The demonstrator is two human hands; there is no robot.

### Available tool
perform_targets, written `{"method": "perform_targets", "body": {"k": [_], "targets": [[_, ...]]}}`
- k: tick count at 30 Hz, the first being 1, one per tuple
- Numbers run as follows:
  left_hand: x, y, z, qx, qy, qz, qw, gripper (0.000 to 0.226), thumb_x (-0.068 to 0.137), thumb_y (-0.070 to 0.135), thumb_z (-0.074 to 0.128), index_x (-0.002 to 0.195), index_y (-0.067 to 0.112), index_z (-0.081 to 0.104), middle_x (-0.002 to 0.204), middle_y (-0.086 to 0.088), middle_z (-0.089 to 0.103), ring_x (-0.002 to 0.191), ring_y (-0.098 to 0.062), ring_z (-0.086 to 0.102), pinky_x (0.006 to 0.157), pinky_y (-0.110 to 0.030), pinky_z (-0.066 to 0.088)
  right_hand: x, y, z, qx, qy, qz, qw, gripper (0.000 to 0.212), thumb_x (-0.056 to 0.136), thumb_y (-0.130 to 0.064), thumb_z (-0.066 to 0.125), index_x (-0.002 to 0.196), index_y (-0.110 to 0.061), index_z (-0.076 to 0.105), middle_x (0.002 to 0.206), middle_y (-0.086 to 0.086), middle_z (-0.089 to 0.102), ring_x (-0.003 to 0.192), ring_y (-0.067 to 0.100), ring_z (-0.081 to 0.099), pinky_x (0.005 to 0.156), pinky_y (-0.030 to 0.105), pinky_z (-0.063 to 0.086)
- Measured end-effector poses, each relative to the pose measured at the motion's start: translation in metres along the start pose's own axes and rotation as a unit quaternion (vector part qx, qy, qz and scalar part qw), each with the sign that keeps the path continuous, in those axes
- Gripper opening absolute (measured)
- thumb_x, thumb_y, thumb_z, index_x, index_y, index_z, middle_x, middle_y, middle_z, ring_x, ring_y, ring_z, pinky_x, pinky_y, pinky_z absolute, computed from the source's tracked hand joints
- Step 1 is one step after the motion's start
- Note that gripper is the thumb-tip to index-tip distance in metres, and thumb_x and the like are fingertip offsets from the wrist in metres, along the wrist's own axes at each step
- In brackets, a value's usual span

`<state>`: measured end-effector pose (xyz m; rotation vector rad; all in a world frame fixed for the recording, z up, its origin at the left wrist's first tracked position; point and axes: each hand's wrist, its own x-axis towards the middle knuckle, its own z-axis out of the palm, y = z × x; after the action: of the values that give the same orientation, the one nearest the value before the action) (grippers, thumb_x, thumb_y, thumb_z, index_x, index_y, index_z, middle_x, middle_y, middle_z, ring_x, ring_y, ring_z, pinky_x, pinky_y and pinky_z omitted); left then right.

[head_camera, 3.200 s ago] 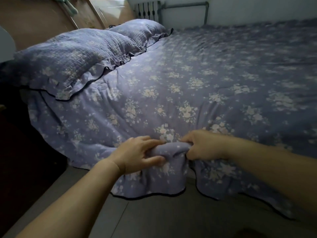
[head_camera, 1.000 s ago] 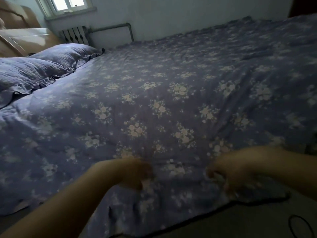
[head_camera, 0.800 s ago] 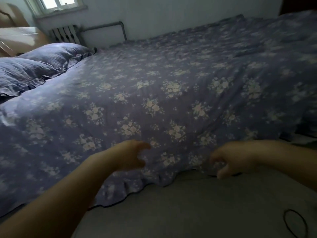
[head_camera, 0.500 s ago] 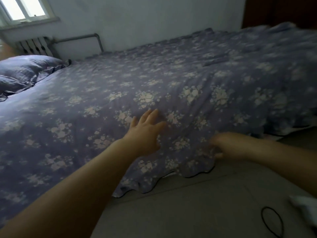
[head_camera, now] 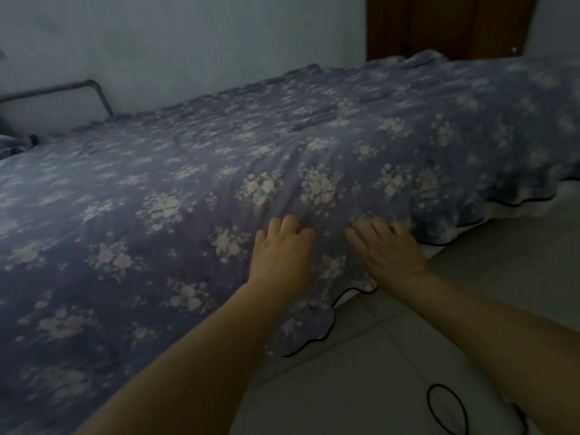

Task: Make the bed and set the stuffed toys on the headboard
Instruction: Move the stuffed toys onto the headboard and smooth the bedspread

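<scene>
My left hand [head_camera: 282, 255] and right hand [head_camera: 387, 249] lie flat, palms down, fingers loosely spread, gripping nothing, side by side on the purple floral quilted bedspread [head_camera: 194, 171] near its dark-piped scalloped edge.

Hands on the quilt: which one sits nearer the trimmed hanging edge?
The right hand, beside the dark-piped edge of the quilt; the left hand rests further in on the fabric.
</scene>
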<state>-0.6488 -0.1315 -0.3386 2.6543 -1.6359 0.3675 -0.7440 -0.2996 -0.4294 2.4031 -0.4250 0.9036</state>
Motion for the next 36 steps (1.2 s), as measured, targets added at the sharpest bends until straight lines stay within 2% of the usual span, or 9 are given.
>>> {"method": "perform_targets", "body": {"k": [8,13,16,21,25,28,31,33,36], "targets": [[0.009,0.011,0.038,-0.012,-0.013,-0.033,0.999,0.039,0.093,0.034,0.047,0.13,0.023,0.041,0.133,-0.004,0.035,0.126,-0.025,0.032,0.104,-0.038,0.025,0.021,-0.021,0.037,-0.005,0.071,0.025,0.997,0.034,0.077,-0.02,0.036,0.109,-0.015,0.046,0.097,0.009,0.044,0.076,0.025,0.034,0.065,0.037,0.024],[0.017,0.012,0.049,-0.056,-0.022,-0.046,0.997,0.04,0.092,0.029,0.049,0.13,0.023,0.038,0.132,-0.003,0.036,0.125,-0.024,0.037,0.1,-0.04,0.032,0.045,-0.023,0.033,0.012,0.009,0.037,0.999,0.023,0.07,-0.019,0.04,0.069,-0.017,0.063,0.074,0.005,0.059,0.066,0.025,0.053,0.065,0.035,0.023],[0.023,0.014,0.05,-0.068,-0.008,-0.053,0.996,0.051,0.089,0.03,0.056,0.133,0.023,0.034,0.133,-0.004,0.037,0.123,-0.024,0.041,0.098,-0.039,0.036,0.047,-0.017,0.032,0.019,0.006,0.01,1.0,0.025,0.07,-0.019,0.04,0.062,-0.017,0.063,0.07,0.003,0.059,0.064,0.024,0.057,0.065,0.034,0.022],[0.021,0.029,0.049,-0.016,0.054,-0.082,0.995,0.056,0.08,0.046,0.064,0.122,0.017,0.04,0.124,-0.008,0.04,0.115,-0.028,0.042,0.091,-0.039,0.034,0.021,-0.006,0.014,0.101,0.093,0.001,0.991,0.02,0.08,-0.025,0.047,0.069,-0.012,0.059,0.077,0.006,0.058,0.079,0.023,0.041,0.068,0.034,0.025],[0.021,0.035,0.037,-0.001,0.146,-0.055,0.988,0.042,0.051,0.036,0.085,0.077,0.018,0.057,0.079,-0.005,0.058,0.07,-0.026,0.058,0.06,-0.03,0.034,0.01,0.017,-0.029,0.225,0.143,-0.008,0.964,0.021,0.084,-0.029,0.05,0.074,-0.012,0.056,0.086,0.008,0.059,0.084,0.023,0.041,0.069,0.036,0.027],[0.018,0.036,0.023,-0.057,0.198,-0.002,0.978,0.021,0.069,0.025,0.073,0.067,0.016,0.054,0.069,-0.004,0.058,0.063,-0.027,0.059,0.058,-0.03,0.033,0.006,0.034,-0.04,0.246,0.14,-0.027,0.959,0.021,0.086,-0.034,0.052,0.091,-0.014,0.055,0.099,0.01,0.061,0.093,0.024,0.047,0.078,0.036,0.034],[0.012,0.035,0.002,-0.135,0.191,-0.023,0.972,0.02,0.094,0.028,0.05,0.077,0.019,0.045,0.084,-0.005,0.057,0.081,-0.027,0.052,0.068,-0.029,0.025,-0.004,0.041,-0.032,0.175,0.019,-0.063,0.982,0.079,0.074,-0.058,0.057,0.134,-0.011,0.037,0.136,0.015,0.047,0.125,0.029,0.041,0.102,0.047,0.032],[0.011,0.035,-0.009,-0.173,0.198,-0.036,0.964,0.031,0.098,0.029,0.042,0.07,0.018,0.034,0.073,0.0,0.045,0.071,-0.022,0.043,0.063,-0.03,0.022,-0.004,0.039,-0.031,0.139,-0.034,-0.021,0.989,0.101,0.067,-0.06,0.065,0.145,-0.011,0.024,0.146,0.017,0.035,0.134,0.032,0.034,0.106,0.054,0.031],[0.012,0.035,-0.028,-0.182,0.203,-0.059,0.96,0.038,0.101,0.031,0.034,0.064,0.024,0.025,0.062,0.005,0.032,0.055,-0.014,0.032,0.053,-0.035,0.018,0.02,0.038,-0.036,0.142,0.024,0.079,0.986,0.073,0.08,-0.042,0.055,0.141,-0.011,0.031,0.14,0.017,0.045,0.13,0.031,0.039,0.101,0.051,0.034]]}}
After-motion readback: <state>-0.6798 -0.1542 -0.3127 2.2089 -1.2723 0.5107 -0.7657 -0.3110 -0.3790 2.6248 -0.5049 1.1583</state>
